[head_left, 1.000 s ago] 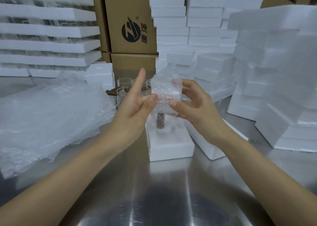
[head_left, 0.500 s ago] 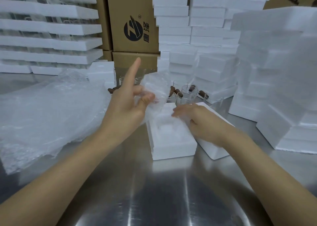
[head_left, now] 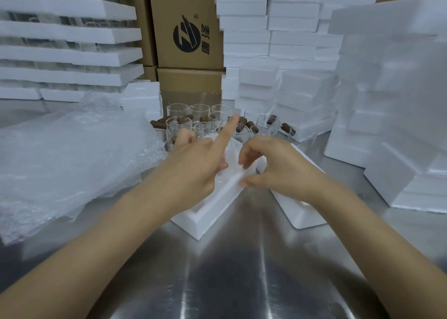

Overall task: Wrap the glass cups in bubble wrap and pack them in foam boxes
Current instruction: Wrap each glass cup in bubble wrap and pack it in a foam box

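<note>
At frame centre your left hand (head_left: 193, 171), forefinger raised, presses the bubble-wrapped glass cup (head_left: 228, 166) into the open white foam box (head_left: 215, 205) while your right hand (head_left: 278, 166) pinches its rim.

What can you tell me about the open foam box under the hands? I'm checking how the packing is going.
The open foam box is white, looks like expanded polystyrene, and has thick walls around a recessed cavity. It lies flat on the steel table, turned at an angle, one corner toward the camera. The left hand presses a bubble-wrapped bundle into the cavity; the cup inside cannot be made out. The right hand pinches the box's right rim. A second foam piece lies right beside it.
</note>
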Motion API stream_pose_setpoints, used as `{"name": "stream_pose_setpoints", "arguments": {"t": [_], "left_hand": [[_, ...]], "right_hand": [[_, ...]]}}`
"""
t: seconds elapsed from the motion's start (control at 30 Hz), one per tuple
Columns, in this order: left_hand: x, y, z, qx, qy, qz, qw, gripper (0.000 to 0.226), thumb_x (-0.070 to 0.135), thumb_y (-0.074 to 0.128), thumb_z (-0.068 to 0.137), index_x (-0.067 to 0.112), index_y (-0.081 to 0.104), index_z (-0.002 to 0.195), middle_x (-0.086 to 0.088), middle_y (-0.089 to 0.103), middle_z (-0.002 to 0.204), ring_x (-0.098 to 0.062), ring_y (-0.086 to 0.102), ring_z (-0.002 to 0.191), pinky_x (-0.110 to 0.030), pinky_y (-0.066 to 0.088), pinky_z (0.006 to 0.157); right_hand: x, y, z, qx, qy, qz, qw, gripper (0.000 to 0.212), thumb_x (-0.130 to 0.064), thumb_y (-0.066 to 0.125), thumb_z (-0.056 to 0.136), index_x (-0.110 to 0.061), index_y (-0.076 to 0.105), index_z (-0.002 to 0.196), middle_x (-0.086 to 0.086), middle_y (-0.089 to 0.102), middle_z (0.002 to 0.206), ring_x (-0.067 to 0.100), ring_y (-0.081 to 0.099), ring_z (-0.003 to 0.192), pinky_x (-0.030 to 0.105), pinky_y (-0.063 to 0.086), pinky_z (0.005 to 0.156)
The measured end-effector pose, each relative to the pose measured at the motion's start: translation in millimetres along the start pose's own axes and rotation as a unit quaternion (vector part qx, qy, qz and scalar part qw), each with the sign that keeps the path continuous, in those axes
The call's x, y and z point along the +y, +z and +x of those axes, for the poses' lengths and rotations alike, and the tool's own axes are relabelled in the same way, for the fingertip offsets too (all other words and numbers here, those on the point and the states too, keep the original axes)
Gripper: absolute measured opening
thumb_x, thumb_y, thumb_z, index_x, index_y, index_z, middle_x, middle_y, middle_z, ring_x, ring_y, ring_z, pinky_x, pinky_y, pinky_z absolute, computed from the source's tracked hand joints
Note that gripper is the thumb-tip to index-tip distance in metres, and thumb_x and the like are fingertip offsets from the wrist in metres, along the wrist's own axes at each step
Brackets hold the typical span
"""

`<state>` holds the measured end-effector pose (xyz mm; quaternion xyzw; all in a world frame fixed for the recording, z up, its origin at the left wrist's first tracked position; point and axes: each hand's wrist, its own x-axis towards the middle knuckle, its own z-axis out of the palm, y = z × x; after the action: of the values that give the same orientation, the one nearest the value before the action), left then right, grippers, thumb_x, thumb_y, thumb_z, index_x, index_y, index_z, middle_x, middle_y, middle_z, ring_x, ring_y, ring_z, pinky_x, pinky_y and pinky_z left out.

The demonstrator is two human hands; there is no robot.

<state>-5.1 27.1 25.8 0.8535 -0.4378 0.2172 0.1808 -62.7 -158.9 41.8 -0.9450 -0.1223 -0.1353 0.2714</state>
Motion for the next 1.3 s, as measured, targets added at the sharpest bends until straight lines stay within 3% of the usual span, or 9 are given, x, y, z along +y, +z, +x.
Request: {"name": "stream_pose_setpoints", "arguments": {"t": [0.13,0.33,0.53,0.63,0.83,1.0,1.1,1.2,1.3], "left_hand": [[-1,4,1,-0.005,0.001,-0.009,1.000,0.095,0.009,0.050,0.092,0.047,-0.027,0.131,0.012,0.060,0.092,-0.014,0.027,0.085,-0.031,0.025,0.090],[3,7,4,-0.015,0.002,0.015,1.000,0.092,0.006,0.042,0.089,0.038,-0.033,0.132,0.005,0.057,0.095,-0.016,0.021,0.079,-0.032,0.012,0.068],[3,13,7,-0.056,0.002,0.043,0.998,0.099,0.001,0.042,0.088,0.039,-0.039,0.129,0.013,0.047,0.096,-0.015,0.020,0.086,-0.025,0.014,0.074],[2,17,11,-0.129,0.008,0.007,0.992,0.093,0.005,0.041,0.094,0.038,-0.040,0.127,0.011,0.048,0.098,-0.018,0.033,0.097,-0.026,0.017,0.089],[1,14,16,-0.177,0.041,-0.042,0.982,0.072,0.023,0.032,0.102,0.028,-0.028,0.142,0.006,0.051,0.093,-0.007,0.035,0.087,-0.031,0.014,0.096],[-15,-15,-4,-0.226,-0.050,-0.079,0.970,0.123,0.082,0.059,0.062,0.050,-0.033,0.136,0.027,0.012,0.133,0.009,0.007,0.109,-0.033,0.016,0.103],[-27,-25,-12,-0.318,-0.134,-0.054,0.937,0.131,0.078,0.070,0.054,0.053,-0.029,0.136,0.029,0.004,0.140,-0.011,0.019,0.130,-0.034,0.029,0.104],[-31,-25,-11,-0.320,-0.130,-0.091,0.934,0.127,0.063,0.078,0.061,0.058,-0.027,0.134,0.018,0.005,0.153,-0.014,0.018,0.143,-0.035,0.032,0.110],[-34,-21,-9,-0.299,-0.123,-0.120,0.938,0.125,0.058,0.079,0.063,0.060,-0.024,0.134,0.015,0.008,0.156,-0.010,0.015,0.145,-0.037,0.030,0.112]], "right_hand": [[6,3,2,-0.041,0.000,-0.110,0.993,0.032,-0.024,0.081,0.072,-0.018,0.065,0.100,-0.002,0.054,0.110,0.013,0.052,0.103,0.018,0.038,0.087],[6,0,2,-0.022,0.031,-0.110,0.993,0.029,-0.030,0.086,0.065,-0.024,0.065,0.084,-0.013,0.047,0.087,-0.004,0.044,0.077,0.002,0.031,0.067],[7,-6,3,-0.036,0.036,-0.094,0.994,0.024,-0.016,0.084,0.068,-0.026,0.067,0.082,-0.014,0.051,0.082,0.009,0.056,0.081,0.015,0.041,0.069],[9,-5,3,-0.026,0.038,-0.080,0.996,0.030,-0.014,0.085,0.067,-0.024,0.063,0.085,-0.014,0.054,0.082,0.012,0.061,0.081,0.012,0.041,0.068],[13,-3,4,-0.031,0.070,-0.068,0.995,0.057,-0.014,0.084,0.068,-0.011,0.061,0.120,0.000,0.054,0.120,0.014,0.062,0.086,0.022,0.048,0.078],[15,-5,3,-0.039,0.073,-0.081,0.993,0.054,-0.004,0.075,0.074,-0.014,0.060,0.126,0.001,0.062,0.114,0.011,0.062,0.082,0.010,0.042,0.067],[15,-5,1,-0.052,0.055,-0.099,0.992,0.047,-0.009,0.072,0.077,-0.013,0.062,0.123,0.004,0.059,0.114,0.011,0.057,0.081,0.014,0.039,0.068],[14,-5,-1,-0.068,0.031,-0.102,0.992,0.033,-0.011,0.072,0.074,-0.008,0.067,0.107,0.005,0.057,0.108,0.006,0.053,0.077,0.012,0.038,0.069],[14,-6,1,-0.052,0.050,-0.073,0.995,0.054,-0.007,0.076,0.070,-0.014,0.061,0.121,-0.001,0.058,0.115,0.007,0.051,0.093,0.008,0.038,0.075]]}}
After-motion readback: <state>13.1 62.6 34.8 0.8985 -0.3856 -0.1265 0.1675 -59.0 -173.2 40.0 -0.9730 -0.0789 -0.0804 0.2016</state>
